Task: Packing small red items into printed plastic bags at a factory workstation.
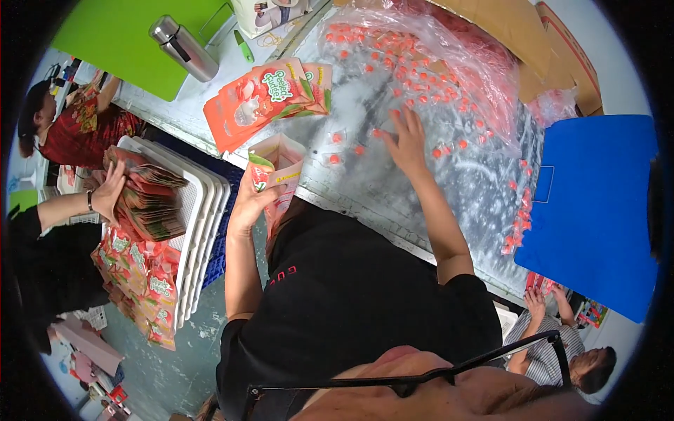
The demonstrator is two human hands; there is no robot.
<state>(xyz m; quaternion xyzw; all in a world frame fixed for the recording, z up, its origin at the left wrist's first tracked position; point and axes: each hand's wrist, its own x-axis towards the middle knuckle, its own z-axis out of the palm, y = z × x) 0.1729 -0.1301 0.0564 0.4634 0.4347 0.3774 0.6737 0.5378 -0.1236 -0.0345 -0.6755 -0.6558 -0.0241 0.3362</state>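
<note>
My left hand [248, 205] is closed around a pink and red printed pouch [288, 156] at the table's near edge. The pouch stands with its mouth spread open toward me. Over the metal tabletop [365, 186] my right hand [407, 149] reaches with fingers apart. Its thumb is beside a small wrapped red candy [377, 133], and I cannot tell whether they touch. A few more candies [334, 159] lie between my hands. Beyond the pouch rests a fanned stack of flat red pouches [246, 105].
A plastic bag [491, 77] spills many red candies at the far right. A blue board [593, 210] stands right, a green board [133, 35] far left with a steel flask [184, 49]. At left, a co-worker's hand [110, 191] handles pouches above stacked white trays [203, 210].
</note>
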